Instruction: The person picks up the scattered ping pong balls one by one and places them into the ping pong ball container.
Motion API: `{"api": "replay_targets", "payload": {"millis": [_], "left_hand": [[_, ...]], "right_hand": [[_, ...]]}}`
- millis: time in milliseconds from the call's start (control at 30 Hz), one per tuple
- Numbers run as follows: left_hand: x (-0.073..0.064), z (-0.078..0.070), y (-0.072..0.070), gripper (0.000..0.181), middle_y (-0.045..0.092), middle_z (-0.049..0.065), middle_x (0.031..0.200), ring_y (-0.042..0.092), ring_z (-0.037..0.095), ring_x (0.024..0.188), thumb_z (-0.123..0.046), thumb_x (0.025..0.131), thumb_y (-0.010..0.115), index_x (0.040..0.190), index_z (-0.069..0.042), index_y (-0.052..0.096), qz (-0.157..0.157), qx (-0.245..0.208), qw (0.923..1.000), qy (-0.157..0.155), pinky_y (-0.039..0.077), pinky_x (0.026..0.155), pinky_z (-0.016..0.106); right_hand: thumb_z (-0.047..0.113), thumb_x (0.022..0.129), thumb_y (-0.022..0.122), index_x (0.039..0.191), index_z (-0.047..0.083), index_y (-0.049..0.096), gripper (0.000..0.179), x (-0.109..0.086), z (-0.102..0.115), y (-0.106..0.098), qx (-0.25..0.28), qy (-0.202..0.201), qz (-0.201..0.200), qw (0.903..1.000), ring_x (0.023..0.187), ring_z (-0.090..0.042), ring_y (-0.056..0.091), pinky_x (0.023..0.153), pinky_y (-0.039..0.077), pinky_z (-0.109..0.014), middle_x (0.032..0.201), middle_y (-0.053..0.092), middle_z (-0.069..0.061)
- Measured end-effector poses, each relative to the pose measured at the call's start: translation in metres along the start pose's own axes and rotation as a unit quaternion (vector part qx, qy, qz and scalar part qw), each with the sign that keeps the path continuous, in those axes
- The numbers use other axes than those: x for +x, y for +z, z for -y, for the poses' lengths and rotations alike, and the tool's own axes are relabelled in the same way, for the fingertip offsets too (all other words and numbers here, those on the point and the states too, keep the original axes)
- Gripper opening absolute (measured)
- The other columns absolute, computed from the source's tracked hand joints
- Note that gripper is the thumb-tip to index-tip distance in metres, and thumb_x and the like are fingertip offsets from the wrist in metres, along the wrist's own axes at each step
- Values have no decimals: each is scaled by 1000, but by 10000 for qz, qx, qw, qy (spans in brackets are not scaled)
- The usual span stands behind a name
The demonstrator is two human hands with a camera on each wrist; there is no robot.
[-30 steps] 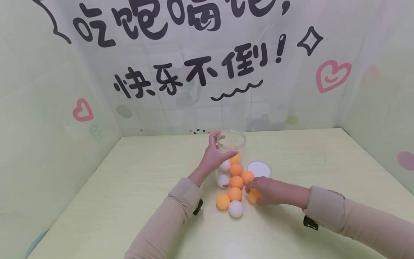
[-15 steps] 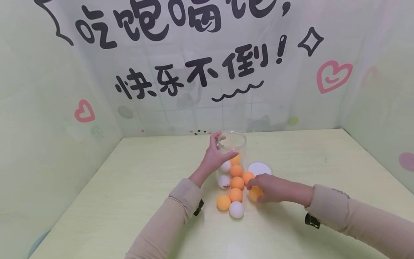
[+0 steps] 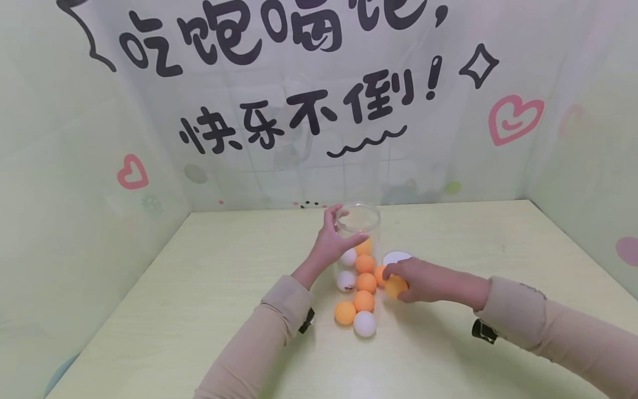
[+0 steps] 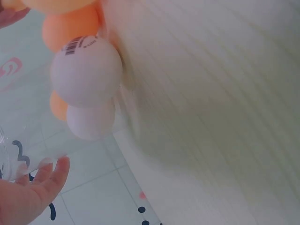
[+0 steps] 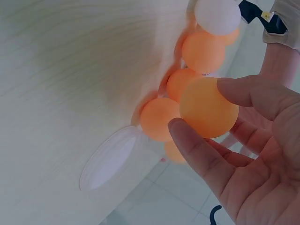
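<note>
My left hand [image 3: 333, 244] grips the side of a clear, open-topped plastic jar [image 3: 372, 220] near its rim, thumb in front and fingers behind. My right hand [image 3: 426, 281] pinches a yellow-orange ping-pong ball [image 5: 208, 108] between thumb and fingers, just right of the other balls. A white ball [image 3: 349, 256] and an orange ball [image 3: 366, 264] overlap the jar's lower part in the head view. Closer in lie a printed white ball [image 4: 86, 70], another orange ball [image 3: 364, 301], a yellow-orange ball [image 3: 345, 313] and a plain white ball [image 3: 365, 323].
A flat white round lid [image 5: 110, 159] lies on the light wooden table [image 3: 239, 266], right of the jar and partly behind my right hand. A printed curtain [image 3: 279, 166] closes off the back and sides of the table.
My right hand has raised the yellow-orange ball and moved it slightly farther back, toward the lid. The left hand and the jar stay in place.
</note>
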State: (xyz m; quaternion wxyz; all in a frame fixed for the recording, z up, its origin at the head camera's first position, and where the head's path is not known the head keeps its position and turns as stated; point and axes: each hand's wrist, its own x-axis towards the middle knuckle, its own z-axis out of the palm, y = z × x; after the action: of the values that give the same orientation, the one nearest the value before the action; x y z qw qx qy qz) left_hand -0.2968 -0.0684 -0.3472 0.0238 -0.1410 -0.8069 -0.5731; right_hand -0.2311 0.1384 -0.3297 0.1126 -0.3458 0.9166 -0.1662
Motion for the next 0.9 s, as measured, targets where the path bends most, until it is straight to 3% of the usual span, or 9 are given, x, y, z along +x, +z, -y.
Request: {"api": "replay_targets", "payload": {"millis": [367,900], "left_hand": [[-1,0,0,85,38,7,141,35,34,128,-24,75,75,139,-13,20,6,-1,10000,14,31,104,44],[0,0,0,85,39,8,140,37,34,127,-25,74,75,139,-14,21,-17,20,10000,27,32,103,43]], "right_hand": [[-1,74,65,102,3,57,28,-2,4,-19,64,-58,-151,9998,57,-9,40,53,38,-21,74,52,4],[5,79,66,109,3,57,31,2,11,-49,-63,143,-130,9998,60,-12,45,55,41,-23,75,54,1]]}}
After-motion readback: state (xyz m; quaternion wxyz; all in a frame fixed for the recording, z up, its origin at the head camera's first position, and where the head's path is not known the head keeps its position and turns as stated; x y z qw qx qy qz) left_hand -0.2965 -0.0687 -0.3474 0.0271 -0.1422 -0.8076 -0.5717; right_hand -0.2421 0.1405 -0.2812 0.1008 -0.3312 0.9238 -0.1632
